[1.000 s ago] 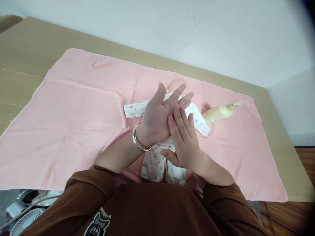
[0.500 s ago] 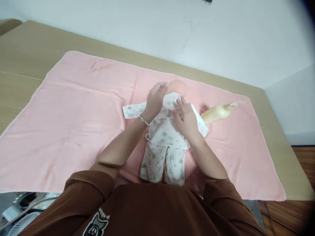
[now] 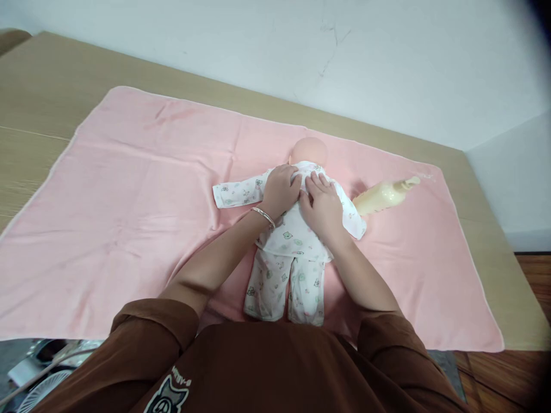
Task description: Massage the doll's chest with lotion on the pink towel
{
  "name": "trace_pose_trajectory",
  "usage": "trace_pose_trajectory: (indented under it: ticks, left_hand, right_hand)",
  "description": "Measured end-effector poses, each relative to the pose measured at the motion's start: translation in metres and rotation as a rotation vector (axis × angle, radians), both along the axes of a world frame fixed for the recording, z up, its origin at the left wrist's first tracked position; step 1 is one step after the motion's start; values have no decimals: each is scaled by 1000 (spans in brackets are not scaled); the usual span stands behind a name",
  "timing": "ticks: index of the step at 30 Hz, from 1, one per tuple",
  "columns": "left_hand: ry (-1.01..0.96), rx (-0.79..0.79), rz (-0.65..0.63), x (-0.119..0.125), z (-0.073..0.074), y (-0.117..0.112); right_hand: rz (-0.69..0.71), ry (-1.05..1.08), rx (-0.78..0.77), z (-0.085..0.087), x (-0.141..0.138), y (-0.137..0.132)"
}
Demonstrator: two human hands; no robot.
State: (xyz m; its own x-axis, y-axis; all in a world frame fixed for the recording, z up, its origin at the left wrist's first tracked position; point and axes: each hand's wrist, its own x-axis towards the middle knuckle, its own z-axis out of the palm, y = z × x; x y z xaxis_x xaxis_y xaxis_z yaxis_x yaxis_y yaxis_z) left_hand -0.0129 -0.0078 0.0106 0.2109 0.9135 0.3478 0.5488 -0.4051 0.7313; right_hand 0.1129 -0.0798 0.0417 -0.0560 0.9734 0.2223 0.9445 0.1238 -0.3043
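Observation:
A baby doll (image 3: pixel 293 232) in white printed pyjamas lies face down, its bald head (image 3: pixel 308 151) pointing away from me. Its sleeves stretch out to both sides and its trouser legs come toward me. On the upper left of its back rests my left hand (image 3: pixel 282 189), palm down, fingers extended, a silver bangle at the wrist. My right hand (image 3: pixel 322 206) lies flat on the upper right of the back with the fingers spread. The two thumbs are close together near the middle. Neither hand grips anything.
Beneath the doll a pink blanket (image 3: pixel 142 229) covers much of the wooden table (image 3: pixel 129 69). To the doll's right a cream pump bottle (image 3: pixel 381 196) lies close to the sleeve. A white wall (image 3: pixel 258 51) stands behind the table. A white fan-like grille (image 3: pixel 45 393) shows at lower left.
My left hand has come down from beside the doll's head and turned flat onto its back. My right hand has settled on the back, moving only slightly.

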Motion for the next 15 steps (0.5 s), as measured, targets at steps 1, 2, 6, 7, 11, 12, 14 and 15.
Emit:
trace_pose_trajectory:
  ticks: [1,2,6,7,11,12,14,15]
  left_hand:
    - [6,0,-1,1,0,-2]
    - [10,-2,-1,2,1,-3]
    - [-15,-18,-15,3,5,-4]
    - [-32,-26,-16,2,6,-3]
    - [-130,-84,-10,0,8,2]
    - [-154,-103,-4,-1,9,3]
    - [-194,-143,11,-3,10,6]
    - [-209,-165,17,-4,11,7]
  right_hand:
    - [19,6,-24,-1,5,6]
    - [41,12,-47,-2,9,11]
    - [78,-13,-88,-6,12,18]
    - [76,-41,-89,-6,9,15]
    - [148,-166,-67,-4,-15,-11]
    - [166,-185,-56,-2,-19,-18]
    - [170,-197,-45,1,-25,-30]
    - [160,-190,-46,3,-25,-33]
